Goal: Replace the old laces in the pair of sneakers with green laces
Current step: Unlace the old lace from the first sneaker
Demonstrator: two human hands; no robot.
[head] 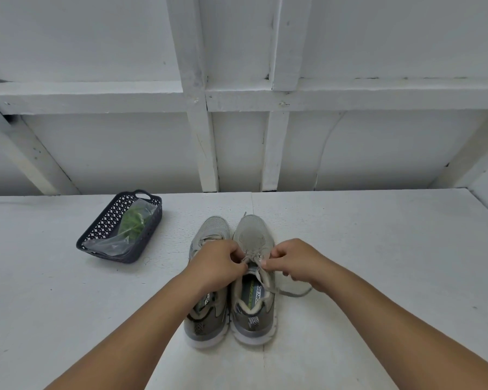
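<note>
while my left hand and right hand each pinch the old lace, the right sneaker runs lengthwise between them.

Two grey mesh sneakers stand side by side on the white table, toes toward the wall. A dark perforated plastic basket, well to their left, holds a clear bag of green laces.

on the insole of the right sneaker, just behind where both hands pinch the old lace, "ory fo" can be read in dark letters; beside it a green brand word is printed, too blurred to read. on the left sneaker insole "ory" is seen, below the left wrist.
</note>
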